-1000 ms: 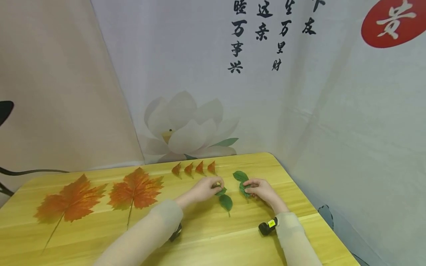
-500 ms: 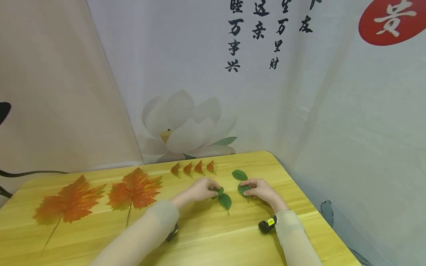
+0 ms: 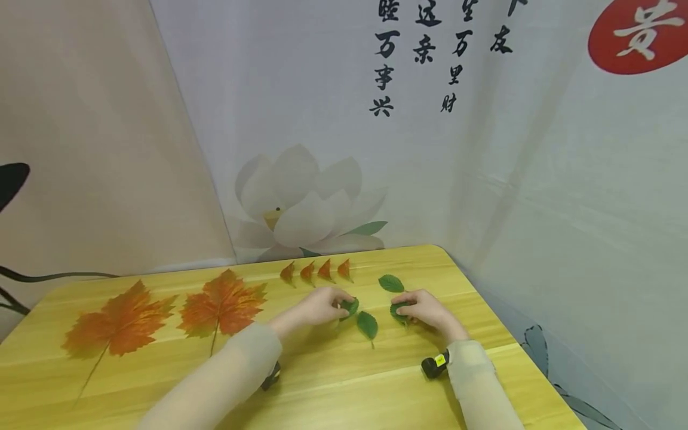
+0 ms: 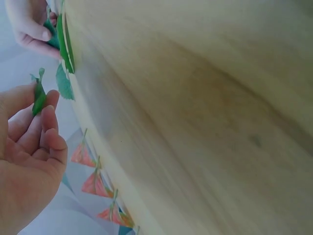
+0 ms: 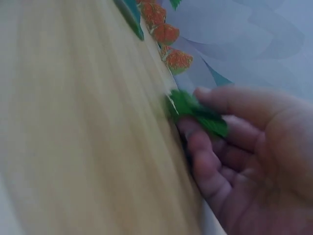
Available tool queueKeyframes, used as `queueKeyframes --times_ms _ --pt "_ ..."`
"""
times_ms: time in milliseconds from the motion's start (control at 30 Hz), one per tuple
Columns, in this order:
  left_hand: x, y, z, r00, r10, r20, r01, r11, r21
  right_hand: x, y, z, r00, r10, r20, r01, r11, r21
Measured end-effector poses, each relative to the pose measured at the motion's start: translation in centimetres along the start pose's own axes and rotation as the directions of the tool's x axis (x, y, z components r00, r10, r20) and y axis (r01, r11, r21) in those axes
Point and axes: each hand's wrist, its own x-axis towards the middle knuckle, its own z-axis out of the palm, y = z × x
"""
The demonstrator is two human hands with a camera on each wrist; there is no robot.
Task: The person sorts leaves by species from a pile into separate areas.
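My left hand (image 3: 321, 306) pinches a green leaf (image 3: 350, 307) between thumb and fingers; in the left wrist view that leaf (image 4: 39, 98) looks folded and clear of the table. To the right, my right hand (image 3: 427, 310) pinches another green leaf (image 3: 398, 312), which shows bent between the fingers in the right wrist view (image 5: 198, 113). A loose green leaf (image 3: 368, 325) lies between the two hands with its stem toward me. Behind the right hand lies one more green leaf (image 3: 391, 283).
Several small orange leaves (image 3: 316, 272) stand in a row near the back edge of the wooden table (image 3: 344, 394). Two big orange maple leaves (image 3: 120, 319) lie on the left. A printed curtain (image 3: 301, 119) hangs behind.
My left hand has drawn slightly left with its leaf, away from the loose leaf it overlapped. The right hand's leaf has come apart from the leaf behind it.
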Motion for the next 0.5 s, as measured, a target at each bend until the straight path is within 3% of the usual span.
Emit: queueKeyframes --times_ms 233,500 --pt "-0.33 0.01 -0.14 1.000 0.015 0.005 -0.015 1.000 0.006 -0.48 -0.75 -0.49 0.995 -0.007 0.100 0.005 1.000 0.021" --pt "-0.46 0.00 -0.33 1.000 0.009 0.002 -0.009 1.000 0.012 -0.25 -0.64 -0.27 0.996 -0.016 0.085 0.021 0.998 -0.060"
